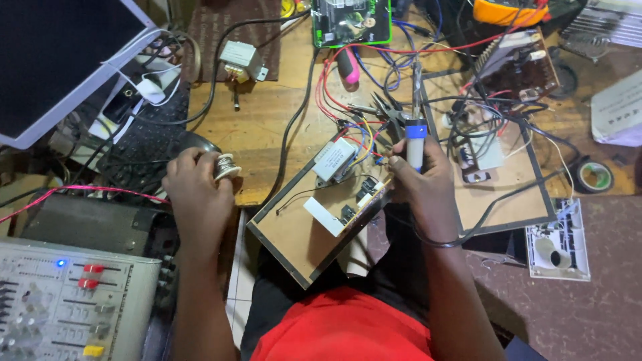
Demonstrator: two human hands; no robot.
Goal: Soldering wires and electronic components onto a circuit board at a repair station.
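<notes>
Wooden board (pixel 294 237) steadied by right hand (pixel 418 184); left hand (pixel 194 184) grips wire spool (pixel 226 165).

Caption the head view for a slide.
Right hand holds a blue-handled soldering iron over a brown circuit board; left hand grips a small spool of solder wire.

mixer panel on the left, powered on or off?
On. A small blue light glows near the top left of the mixer panel; nothing else on it shows lit.
</notes>
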